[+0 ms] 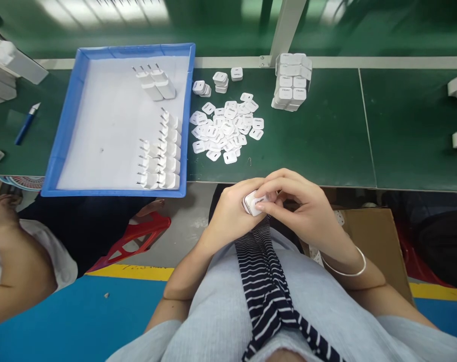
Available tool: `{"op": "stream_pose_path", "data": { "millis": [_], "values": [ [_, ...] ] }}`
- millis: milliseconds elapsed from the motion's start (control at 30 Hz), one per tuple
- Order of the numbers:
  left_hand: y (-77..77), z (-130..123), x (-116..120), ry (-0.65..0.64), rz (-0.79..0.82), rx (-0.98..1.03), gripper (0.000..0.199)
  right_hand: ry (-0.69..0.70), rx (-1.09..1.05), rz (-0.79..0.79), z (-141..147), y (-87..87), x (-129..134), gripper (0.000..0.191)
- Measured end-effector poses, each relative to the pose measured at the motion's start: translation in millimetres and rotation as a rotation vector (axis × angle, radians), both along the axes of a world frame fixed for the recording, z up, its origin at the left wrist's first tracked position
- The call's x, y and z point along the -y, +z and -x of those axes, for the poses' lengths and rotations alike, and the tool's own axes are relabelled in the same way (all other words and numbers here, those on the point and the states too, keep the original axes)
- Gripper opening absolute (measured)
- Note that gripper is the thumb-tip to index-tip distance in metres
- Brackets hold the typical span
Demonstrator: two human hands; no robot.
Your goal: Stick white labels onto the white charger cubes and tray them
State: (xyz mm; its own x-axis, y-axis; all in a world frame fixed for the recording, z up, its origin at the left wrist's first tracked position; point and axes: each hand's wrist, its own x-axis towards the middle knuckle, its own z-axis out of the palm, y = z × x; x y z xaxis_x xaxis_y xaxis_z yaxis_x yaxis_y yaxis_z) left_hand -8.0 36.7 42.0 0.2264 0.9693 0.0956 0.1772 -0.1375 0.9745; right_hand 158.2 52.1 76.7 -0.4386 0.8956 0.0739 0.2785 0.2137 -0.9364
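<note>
My left hand (231,211) is wrapped round a white charger housing (248,202), close to my body just off the table's front edge. A small white cap with dark print (259,202) lies over the housing's end. My right hand (294,198) pinches that cap between thumb and fingers, against the housing. Beyond my hands, on the green table (326,146), a loose pile of similar white caps (226,128) is spread out. The blue-rimmed tray (119,192) to the left holds several white plugs (169,163) with metal pins.
Short stacks of caps (221,80) stand behind the pile. A block of white pieces (290,83) sits near the metal post (287,25). A blue knife (27,123) lies far left. Another person's arm (20,256) is at left, beside a red stool (141,234).
</note>
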Motion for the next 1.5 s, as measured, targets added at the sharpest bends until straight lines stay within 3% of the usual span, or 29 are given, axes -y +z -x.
{"op": "stream_pose_path", "data": {
  "millis": [267, 600, 1033, 1267, 1500],
  "values": [
    [-7.3, 1, 2, 0.063, -0.006, -0.031, 0.038, 0.004, -0.026, -0.022, -5, -1.0, 1, 0.017],
    [-6.4, 1, 2, 0.036, -0.027, -0.024, 0.027, 0.025, -0.055, -0.005, 1, -0.9, -8, 0.018],
    [-3.6, 2, 1, 0.039, -0.018, -0.057, 0.016, -0.007, 0.058, -0.120, 3, -3.3, -7, 0.022],
    [-3.1, 3, 1, 0.026, -0.026, -0.080, 0.007, 0.020, 0.054, -0.059, 5, -2.0, -8, 0.024],
    [-5.5, 3, 4, 0.055, -0.036, -0.138, 0.017, 0.014, -0.010, 0.082, 3, -4.8, -7, 0.022]
  ]
}}
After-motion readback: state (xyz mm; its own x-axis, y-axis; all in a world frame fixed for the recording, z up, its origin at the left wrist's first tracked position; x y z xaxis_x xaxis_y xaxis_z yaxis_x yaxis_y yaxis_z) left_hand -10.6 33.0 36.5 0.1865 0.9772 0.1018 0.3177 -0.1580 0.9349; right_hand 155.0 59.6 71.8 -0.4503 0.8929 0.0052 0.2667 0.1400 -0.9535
